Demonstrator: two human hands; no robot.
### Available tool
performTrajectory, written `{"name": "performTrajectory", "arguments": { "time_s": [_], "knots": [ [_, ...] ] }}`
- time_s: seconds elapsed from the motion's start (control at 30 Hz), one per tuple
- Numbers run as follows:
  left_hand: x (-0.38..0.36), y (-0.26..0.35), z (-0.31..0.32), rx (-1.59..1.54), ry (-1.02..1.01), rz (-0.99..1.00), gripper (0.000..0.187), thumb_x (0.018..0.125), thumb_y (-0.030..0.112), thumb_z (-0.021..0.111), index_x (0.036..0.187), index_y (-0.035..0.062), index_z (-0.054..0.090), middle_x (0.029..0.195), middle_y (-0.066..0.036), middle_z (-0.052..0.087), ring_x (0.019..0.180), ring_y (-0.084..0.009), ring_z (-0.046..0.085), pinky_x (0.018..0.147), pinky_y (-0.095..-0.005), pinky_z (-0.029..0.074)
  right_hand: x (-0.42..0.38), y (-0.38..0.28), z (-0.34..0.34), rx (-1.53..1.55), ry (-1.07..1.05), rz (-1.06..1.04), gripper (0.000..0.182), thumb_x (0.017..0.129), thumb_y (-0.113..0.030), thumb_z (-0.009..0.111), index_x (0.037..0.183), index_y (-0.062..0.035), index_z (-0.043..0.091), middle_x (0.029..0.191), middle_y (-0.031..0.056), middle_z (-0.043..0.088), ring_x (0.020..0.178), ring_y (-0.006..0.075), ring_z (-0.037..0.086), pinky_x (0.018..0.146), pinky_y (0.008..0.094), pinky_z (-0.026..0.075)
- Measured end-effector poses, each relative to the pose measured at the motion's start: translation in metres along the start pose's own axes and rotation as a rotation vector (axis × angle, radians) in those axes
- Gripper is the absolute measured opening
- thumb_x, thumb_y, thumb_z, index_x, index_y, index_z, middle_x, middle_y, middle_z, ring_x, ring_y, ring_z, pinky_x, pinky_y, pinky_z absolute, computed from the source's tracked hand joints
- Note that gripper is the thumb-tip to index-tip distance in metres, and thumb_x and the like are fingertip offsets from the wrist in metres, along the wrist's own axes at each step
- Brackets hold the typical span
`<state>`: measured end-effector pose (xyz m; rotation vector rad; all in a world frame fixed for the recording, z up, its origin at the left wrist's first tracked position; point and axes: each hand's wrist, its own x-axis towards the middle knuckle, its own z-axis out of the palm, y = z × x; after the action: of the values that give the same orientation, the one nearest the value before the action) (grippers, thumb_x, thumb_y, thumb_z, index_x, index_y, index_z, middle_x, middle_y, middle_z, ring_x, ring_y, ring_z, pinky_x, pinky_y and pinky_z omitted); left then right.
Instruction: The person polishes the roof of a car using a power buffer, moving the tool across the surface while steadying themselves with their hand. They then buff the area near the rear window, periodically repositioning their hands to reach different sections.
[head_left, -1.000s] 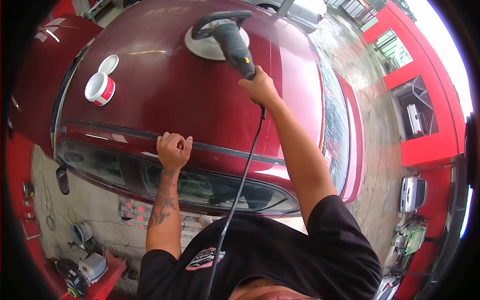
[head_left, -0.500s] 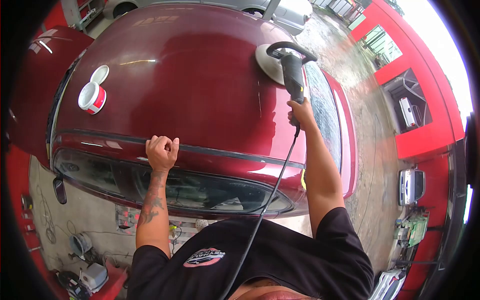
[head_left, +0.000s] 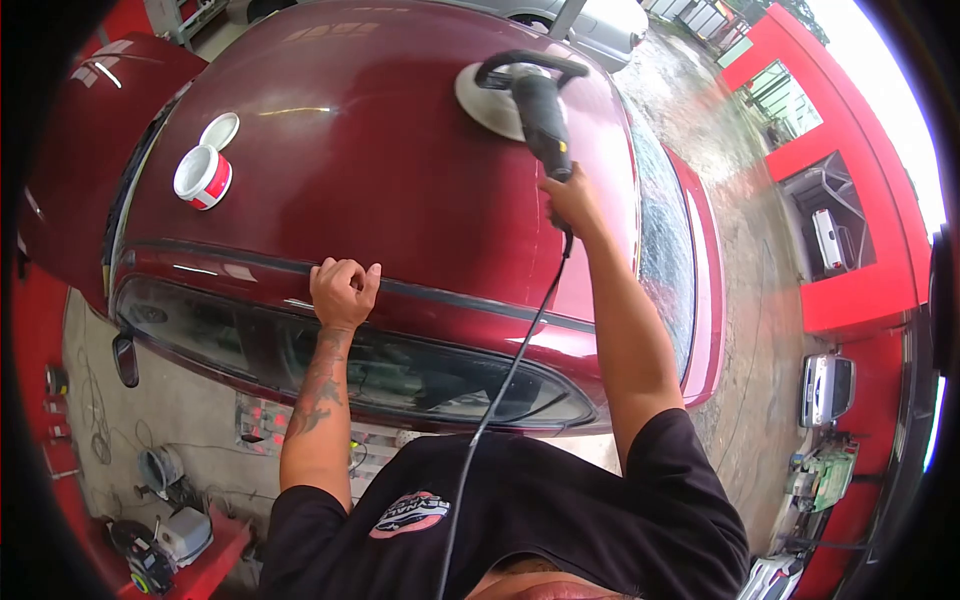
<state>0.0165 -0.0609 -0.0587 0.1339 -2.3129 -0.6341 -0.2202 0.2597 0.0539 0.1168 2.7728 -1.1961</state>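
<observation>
My right hand [head_left: 575, 200] is closed around the rear handle of a black car polisher [head_left: 540, 112]. Its white round pad [head_left: 483, 105] lies against the dark red car roof [head_left: 400, 190], near the far rear side. A black power cord [head_left: 505, 375] runs from the handle down across my shirt. My left hand [head_left: 345, 292], fingers curled in a loose fist, rests at the near roof edge by the black trim strip [head_left: 450, 299]. Nothing shows in it.
A white and red tub [head_left: 215, 185] stands on the roof with its lid [head_left: 220, 130] beside it. The red hood [head_left: 90, 160] is raised at left. A silver car [head_left: 590, 25] is parked beyond. Machines [head_left: 185, 535] and cables lie on the floor at lower left.
My right hand has moved the polisher leftward over the roof, away from the rear window. My left hand stays at the roof edge. The whole view has shifted slightly.
</observation>
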Motion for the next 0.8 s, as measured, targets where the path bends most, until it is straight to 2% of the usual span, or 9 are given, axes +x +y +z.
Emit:
{"name": "performTrajectory", "arguments": {
  "time_s": [0.13, 0.17, 0.2, 0.27, 0.37, 0.47, 0.57, 0.67, 0.8],
  "knots": [
    [0.000, 0.001, -0.001, -0.004, 0.006, 0.003, 0.044, 0.090, 0.036, 0.074, 0.060, 0.0153, 0.049, 0.058, 0.002, 0.051, 0.063, -0.0222, 0.051, 0.065, -0.0394, 0.038, -0.024, -0.052, 0.035, -0.153, -0.061, -0.172, 0.060, 0.081, -0.030, 0.081, 0.126, 0.0004, 0.056, 0.108, 0.0286, 0.073, 0.104, 0.0444, 0.072, 0.088, 0.0509, 0.058],
    [0.000, 0.000, -0.001, 0.000, 0.009, 0.004, 0.044, 0.090, 0.036, 0.074, 0.060, 0.0152, 0.049, 0.058, 0.002, 0.051, 0.063, -0.0224, 0.051, 0.065, -0.0395, 0.038, -0.036, -0.070, 0.039, -0.100, -0.145, -0.102, 0.060, 0.080, -0.030, 0.080, 0.127, -0.0005, 0.056, 0.108, 0.0292, 0.073, 0.104, 0.0454, 0.072, 0.089, 0.0518, 0.058],
    [-0.001, 0.000, -0.001, 0.002, 0.012, 0.006, 0.044, 0.090, 0.036, 0.074, 0.060, 0.0151, 0.049, 0.058, 0.002, 0.051, 0.063, -0.0226, 0.051, 0.065, -0.0396, 0.038, -0.035, -0.067, 0.054, -0.157, -0.093, -0.245, 0.058, 0.081, -0.028, 0.078, 0.127, -0.0013, 0.056, 0.106, 0.0297, 0.073, 0.097, 0.0450, 0.074, 0.083, 0.0512, 0.060],
    [0.000, 0.000, 0.000, 0.004, 0.018, 0.013, 0.044, 0.090, 0.036, 0.074, 0.060, 0.0149, 0.049, 0.058, 0.002, 0.051, 0.063, -0.0228, 0.051, 0.065, -0.0398, 0.038, -0.053, -0.079, 0.064, -0.106, -0.126, -0.266, 0.058, 0.082, -0.033, 0.080, 0.127, -0.0020, 0.058, 0.100, 0.0260, 0.072, 0.097, 0.0418, 0.073, 0.086, 0.0504, 0.056],
    [0.000, 0.000, -0.001, 0.001, 0.023, 0.018, 0.044, 0.089, 0.035, 0.075, 0.060, 0.0147, 0.049, 0.058, 0.002, 0.051, 0.063, -0.0230, 0.051, 0.064, -0.0400, 0.038, -0.076, -0.092, 0.060, 0.010, -0.288, -0.188, 0.062, 0.082, -0.031, 0.079, 0.133, -0.0018, 0.056, 0.101, 0.0272, 0.072, 0.094, 0.0410, 0.074, 0.081, 0.0496, 0.057],
    [0.000, -0.001, -0.002, -0.009, 0.025, 0.013, 0.043, 0.089, 0.035, 0.075, 0.060, 0.0147, 0.049, 0.058, 0.002, 0.051, 0.062, -0.0231, 0.051, 0.064, -0.0400, 0.038, -0.076, -0.071, 0.061, -0.051, -0.207, -0.322, 0.062, 0.083, -0.028, 0.078, 0.134, -0.0006, 0.055, 0.093, 0.0236, 0.072, 0.076, 0.0330, 0.075, 0.066, 0.0452, 0.059],
    [0.001, 0.001, -0.002, -0.021, 0.022, 0.013, 0.043, 0.090, 0.033, 0.075, 0.061, 0.0142, 0.049, 0.059, 0.001, 0.050, 0.063, -0.0233, 0.051, 0.064, -0.0404, 0.037, -0.069, -0.040, 0.046, -0.083, -0.136, -0.296, 0.056, 0.085, -0.025, 0.077, 0.129, -0.0001, 0.055, 0.083, 0.0186, 0.069, 0.061, 0.0241, 0.070, 0.054, 0.0395, 0.055],
    [0.000, 0.001, -0.004, -0.032, 0.010, 0.005, 0.042, 0.091, 0.032, 0.074, 0.062, 0.0137, 0.050, 0.059, 0.001, 0.049, 0.063, -0.0234, 0.051, 0.065, -0.0408, 0.037, -0.068, -0.009, 0.014, -0.102, -0.112, -0.190, 0.056, 0.082, -0.026, 0.077, 0.128, -0.0005, 0.058, 0.090, 0.0240, 0.073, 0.072, 0.0328, 0.075, 0.069, 0.0434, 0.059],
    [0.000, -0.001, 0.000, -0.020, 0.025, 0.008, 0.044, 0.089, 0.034, 0.075, 0.060, 0.0150, 0.048, 0.057, 0.002, 0.050, 0.062, -0.0222, 0.050, 0.064, -0.0399, 0.037, -0.071, 0.036, -0.027, 0.056, -0.054, 0.002, 0.053, 0.085, -0.023, 0.077, 0.128, -0.0013, 0.054, 0.080, 0.0176, 0.069, 0.059, 0.0271, 0.069, 0.054, 0.0416, 0.055]
  ]
}}
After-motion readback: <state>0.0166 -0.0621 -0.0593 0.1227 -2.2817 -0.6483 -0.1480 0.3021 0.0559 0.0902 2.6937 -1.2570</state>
